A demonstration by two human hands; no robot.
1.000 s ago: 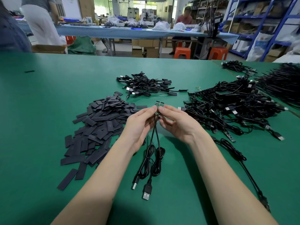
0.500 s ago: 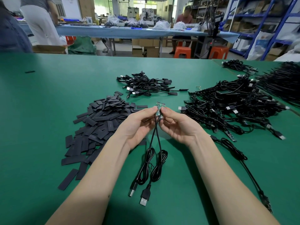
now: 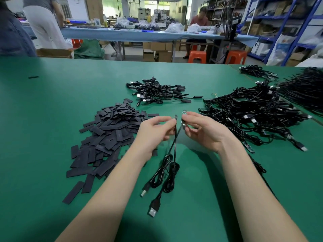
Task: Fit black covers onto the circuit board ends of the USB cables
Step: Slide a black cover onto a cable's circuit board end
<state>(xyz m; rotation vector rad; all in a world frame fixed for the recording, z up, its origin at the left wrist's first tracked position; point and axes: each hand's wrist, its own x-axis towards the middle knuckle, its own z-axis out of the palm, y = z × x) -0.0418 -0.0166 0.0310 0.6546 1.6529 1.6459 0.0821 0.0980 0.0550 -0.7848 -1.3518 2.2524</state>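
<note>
I hold two USB cables, one in each of my hands, up over the middle of the green counter. My left hand pinches one circuit board end between thumb and finger. My right hand pinches the other circuit board end the same way. The two little boards are close to each other but not touching. They have no covers on them.

The two black cables hang down from my hands and cross just below them. Each one makes a small coil on the counter near me. Their USB plugs lie on the counter nearest to me.

On the left lies a big pile of flat black covers. Some covers have spread out toward me.

Farther away, in the middle, sits a small heap of cables. On the right is a much bigger heap of cables, all tangled. More black cables lie at the far right edge.

Past the counter I see a long blue table and two orange stools.
</note>
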